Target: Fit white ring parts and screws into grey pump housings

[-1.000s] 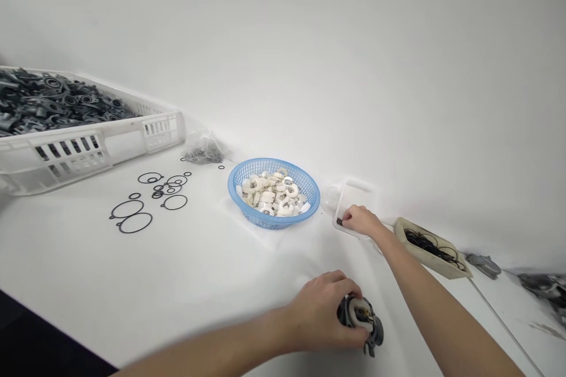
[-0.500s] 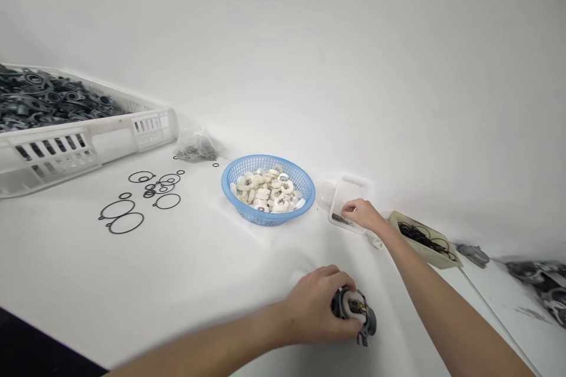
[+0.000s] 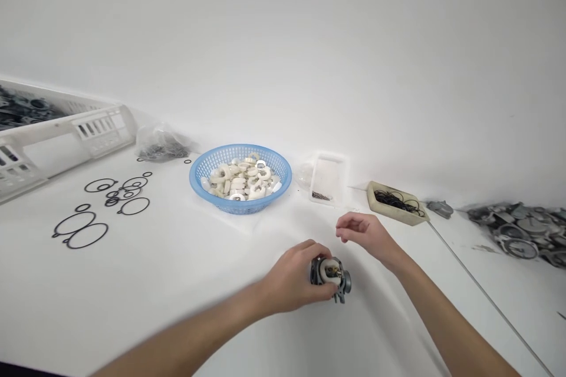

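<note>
My left hand (image 3: 296,277) grips a small grey metal part with a white insert (image 3: 331,275), resting it on the white table (image 3: 177,283). My right hand (image 3: 363,234) hovers just above and to the right of that part, fingertips pinched together on something too small to make out. Behind it lies a small clear tray (image 3: 328,179) with a few tiny dark pieces at its near end.
A blue basket (image 3: 241,174) holds white rings. Black O-rings (image 3: 104,203) lie loose at the left, near a plastic bag of rings (image 3: 161,144) and a white crate (image 3: 57,135) of grey parts. A beige tray of black rings (image 3: 395,202) and a heap of grey castings (image 3: 522,230) sit at the right.
My right hand has left the small clear tray and come back toward the part, fingers pinched. The left hand kept its hold on the part. The view has shifted to the right.
</note>
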The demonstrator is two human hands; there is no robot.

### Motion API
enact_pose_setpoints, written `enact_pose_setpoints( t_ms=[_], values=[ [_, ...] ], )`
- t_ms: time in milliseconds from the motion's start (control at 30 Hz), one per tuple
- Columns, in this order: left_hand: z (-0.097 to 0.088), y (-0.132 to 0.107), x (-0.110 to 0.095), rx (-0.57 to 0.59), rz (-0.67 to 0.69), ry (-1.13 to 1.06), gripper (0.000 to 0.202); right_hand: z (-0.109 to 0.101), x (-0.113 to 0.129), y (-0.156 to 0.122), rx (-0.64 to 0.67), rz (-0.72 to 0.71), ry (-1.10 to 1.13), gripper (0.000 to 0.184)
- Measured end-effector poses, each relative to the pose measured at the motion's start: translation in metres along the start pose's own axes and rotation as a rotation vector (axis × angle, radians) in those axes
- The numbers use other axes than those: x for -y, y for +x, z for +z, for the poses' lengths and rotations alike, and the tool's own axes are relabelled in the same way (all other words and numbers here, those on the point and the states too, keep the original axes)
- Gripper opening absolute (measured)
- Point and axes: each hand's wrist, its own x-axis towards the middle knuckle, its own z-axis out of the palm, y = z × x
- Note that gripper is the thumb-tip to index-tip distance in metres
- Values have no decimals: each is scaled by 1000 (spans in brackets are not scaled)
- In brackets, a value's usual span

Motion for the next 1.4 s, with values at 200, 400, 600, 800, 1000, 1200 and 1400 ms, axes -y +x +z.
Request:
enact_pose_setpoints(
  t_ms=[200,400,600,800,1000,1200,1400],
  values=[
    [2,0,-5,1,-69,-13,35,21,-13,-46,3,26,226,23],
    [3,2,-9,14,-134,-9,35,23,-18,-50,38,11,289,19],
    [2,1,-10,32,-137,-13,34,23,-13,-55,60,-30,312,18],
    [1,3,-11,39,-107,13,32,28,-15,-55,31,-23,273,16],
    [1,3,-8,40,-87,44,31,28,-22,-53,11,-13,278,16],
    [1,2,-9,37,-80,56,30,25,-25,-50,48,-24,366,17],
    [1,2,-9,37,-73,50,30,25,-23,-48,59,-3,391,15]
  ],
)
